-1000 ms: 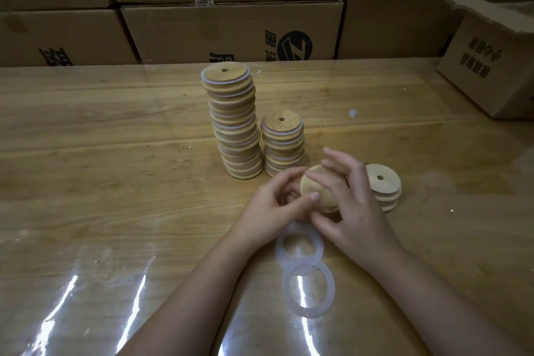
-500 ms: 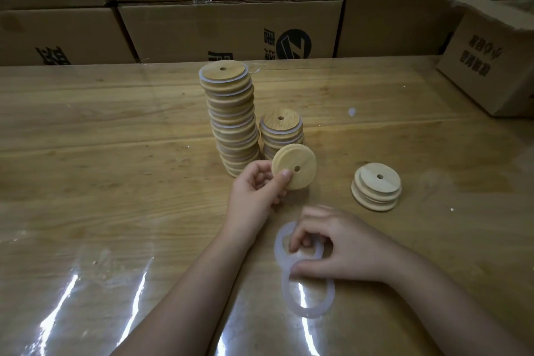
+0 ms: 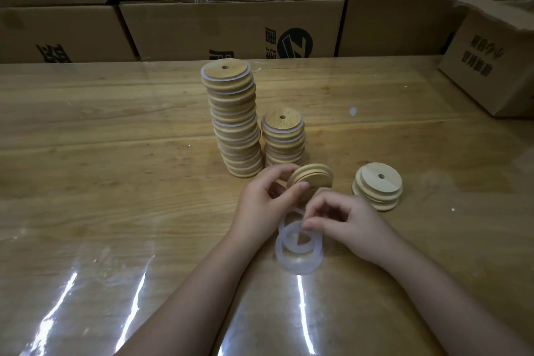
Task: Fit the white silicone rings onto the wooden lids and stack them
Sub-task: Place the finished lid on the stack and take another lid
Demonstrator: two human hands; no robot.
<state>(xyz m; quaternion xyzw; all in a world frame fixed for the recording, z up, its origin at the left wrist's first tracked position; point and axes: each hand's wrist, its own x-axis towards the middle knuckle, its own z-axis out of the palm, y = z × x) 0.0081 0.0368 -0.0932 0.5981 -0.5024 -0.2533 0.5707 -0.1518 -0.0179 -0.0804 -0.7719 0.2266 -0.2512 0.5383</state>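
Just below the centre of the frame the left hand point(image 3: 261, 205) holds a round wooden lid point(image 3: 313, 178) with a groove around its rim; the thumb and the curled fingers grip it by the edge, and the lid stands tilted above the table, not lying flat. Just right of it and a little lower, the right hand point(image 3: 349, 224) has its fingers curled; the thumb and forefinger pinch the edge of a thin white silicone ring point(image 3: 297, 250), which lifts on that side. This ring overlaps a second white ring point(image 3: 299, 267) lying flat on the table below it; if one more ring is under the hands I cannot tell.

Above the hands, at the centre of the frame, a tall stack point(image 3: 231, 124) of wooden lids with white rings fitted stands and leans slightly; a shorter stack point(image 3: 283, 139) of the same ringed lids stands just beside it on the right. To the right of the held lid, apart from it, is a low pile of bare wooden lids point(image 3: 377, 185), each with a small hole in the middle.

All of this is on a wooden table point(image 3: 115, 182) under a shiny clear film; brown cardboard boxes point(image 3: 231, 29) with dark print fill the top of the frame; one more cardboard box point(image 3: 491, 66) sits on the table at the upper right.
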